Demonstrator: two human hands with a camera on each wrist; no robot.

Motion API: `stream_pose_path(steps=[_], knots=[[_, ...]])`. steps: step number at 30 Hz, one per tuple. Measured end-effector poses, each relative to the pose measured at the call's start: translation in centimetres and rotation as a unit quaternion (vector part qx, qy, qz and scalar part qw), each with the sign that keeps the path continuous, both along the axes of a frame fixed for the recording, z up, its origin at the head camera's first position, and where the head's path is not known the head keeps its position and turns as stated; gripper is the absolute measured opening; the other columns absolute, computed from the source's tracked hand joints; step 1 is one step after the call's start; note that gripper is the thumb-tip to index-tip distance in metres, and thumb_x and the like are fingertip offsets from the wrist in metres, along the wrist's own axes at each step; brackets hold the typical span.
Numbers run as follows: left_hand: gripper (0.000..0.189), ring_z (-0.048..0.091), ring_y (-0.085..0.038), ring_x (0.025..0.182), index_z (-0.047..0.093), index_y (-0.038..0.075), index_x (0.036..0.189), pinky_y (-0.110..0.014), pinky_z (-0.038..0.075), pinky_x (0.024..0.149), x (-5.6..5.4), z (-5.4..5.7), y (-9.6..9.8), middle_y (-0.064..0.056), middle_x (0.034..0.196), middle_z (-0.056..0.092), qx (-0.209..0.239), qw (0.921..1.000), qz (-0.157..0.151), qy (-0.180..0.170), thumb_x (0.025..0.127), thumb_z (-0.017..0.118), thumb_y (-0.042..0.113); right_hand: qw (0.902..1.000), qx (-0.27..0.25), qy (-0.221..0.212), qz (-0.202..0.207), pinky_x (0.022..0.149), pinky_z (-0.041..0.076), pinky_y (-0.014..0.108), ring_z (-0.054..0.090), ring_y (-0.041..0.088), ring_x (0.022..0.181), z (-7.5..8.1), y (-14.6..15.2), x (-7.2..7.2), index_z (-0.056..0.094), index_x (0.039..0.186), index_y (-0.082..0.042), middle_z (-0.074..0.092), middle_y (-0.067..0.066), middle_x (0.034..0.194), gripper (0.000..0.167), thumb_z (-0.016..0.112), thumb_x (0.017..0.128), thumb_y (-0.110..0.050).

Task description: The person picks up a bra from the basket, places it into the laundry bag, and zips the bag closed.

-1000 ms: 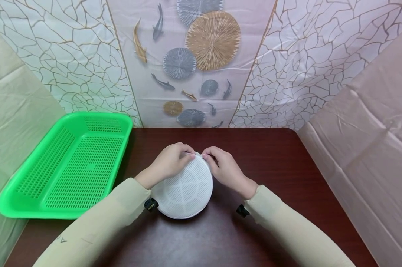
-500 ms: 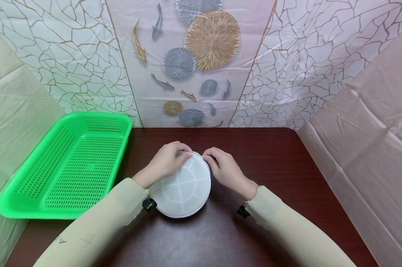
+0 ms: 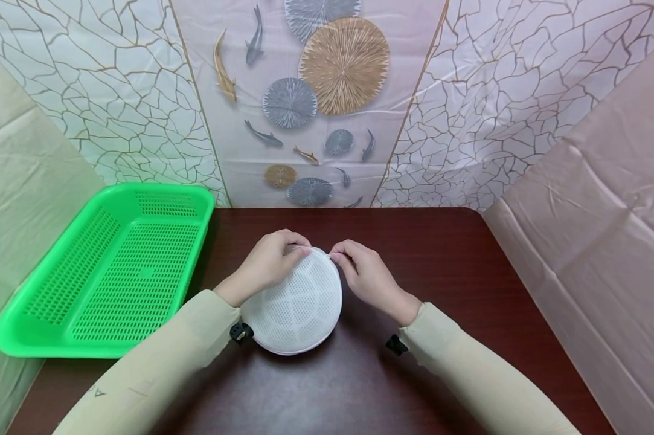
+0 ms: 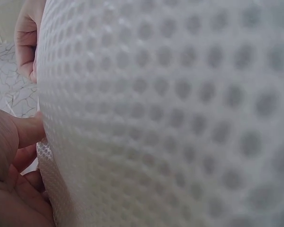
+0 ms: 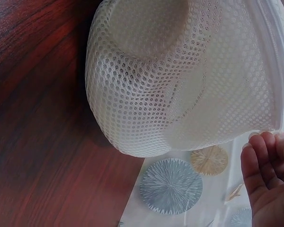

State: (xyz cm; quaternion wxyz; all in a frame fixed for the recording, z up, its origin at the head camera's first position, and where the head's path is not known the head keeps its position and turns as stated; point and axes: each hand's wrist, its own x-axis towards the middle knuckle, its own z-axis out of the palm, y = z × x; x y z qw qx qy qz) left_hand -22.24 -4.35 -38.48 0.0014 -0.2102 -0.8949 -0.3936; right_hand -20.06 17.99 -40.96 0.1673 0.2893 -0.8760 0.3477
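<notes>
A round white mesh laundry bag [image 3: 299, 308] stands tilted over the table between both hands. At the upper left of its rim, my left hand [image 3: 267, 266] pinches the edge between thumb and fingers. My right hand [image 3: 366, 275] pinches a small bit at the top right of the rim; its fingertips hide what exactly that is. In the right wrist view the bag [image 5: 146, 94] has a soft, deep mesh body with a zipper-like band [image 5: 273, 56] along its edge. The left wrist view is mostly filled by the bag's perforated mesh [image 4: 156, 109].
A green plastic basket [image 3: 147, 272] with slotted walls stands at the left of the dark reddish-brown table [image 3: 435, 254]. Patterned sheeting [image 3: 305, 145] hangs behind the table, and plain beige cloth [image 3: 598, 199] flanks the right side.
My left hand and the bag have shifted slightly left. My right hand has barely moved, so the gap between the two hands along the rim is wider.
</notes>
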Motion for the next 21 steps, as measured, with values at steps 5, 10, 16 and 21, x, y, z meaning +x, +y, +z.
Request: stream_pose_path(steps=[5, 10, 16, 21], knots=[[0.01, 0.059, -0.018, 0.096, 0.073, 0.013, 0.098, -0.037, 0.045, 0.089, 0.0, -0.1, 0.0, 0.0, 0.098, 0.065, 0.023, 0.9997, 0.004, 0.01, 0.091, 0.068, 0.02, 1.0, -0.005, 0.006, -0.002, 0.073, 0.048, 0.029, 0.056, 0.008, 0.082, 0.1, 0.2, 0.0, 0.064, 0.098, -0.01, 0.062, -0.003, 0.091, 0.004, 0.061, 0.095, -0.01], [0.008, 0.059, -0.016, 0.094, 0.073, 0.014, 0.095, -0.035, 0.045, 0.088, 0.1, 0.0, 0.0, 0.001, 0.095, 0.066, 0.063, 0.9978, 0.003, 0.019, 0.091, 0.068, 0.019, 0.9997, -0.017, 0.019, -0.001, 0.075, 0.049, 0.029, 0.058, 0.008, 0.084, 0.7, 0.3, -0.1, 0.065, 0.097, -0.01, 0.063, -0.004, 0.092, 0.005, 0.061, 0.095, -0.011], [0.008, 0.059, -0.016, 0.094, 0.073, 0.014, 0.097, -0.035, 0.046, 0.087, 0.2, 0.3, -0.1, 0.0, 0.097, 0.067, 0.086, 0.9963, 0.003, 0.007, 0.091, 0.069, 0.018, 0.999, -0.033, 0.029, 0.006, 0.074, 0.048, 0.029, 0.058, 0.008, 0.084, 1.2, 0.3, -0.2, 0.065, 0.096, -0.01, 0.063, -0.005, 0.091, 0.004, 0.062, 0.095, -0.01], [0.009, 0.059, -0.015, 0.093, 0.074, 0.015, 0.097, -0.034, 0.047, 0.086, 0.2, 0.4, -0.4, 0.002, 0.096, 0.066, 0.065, 0.9979, 0.005, -0.002, 0.091, 0.07, 0.019, 0.9991, -0.03, 0.026, 0.014, 0.074, 0.049, 0.029, 0.059, 0.009, 0.084, 1.0, 0.2, 0.0, 0.066, 0.097, -0.009, 0.064, -0.003, 0.091, 0.005, 0.061, 0.096, -0.012]])
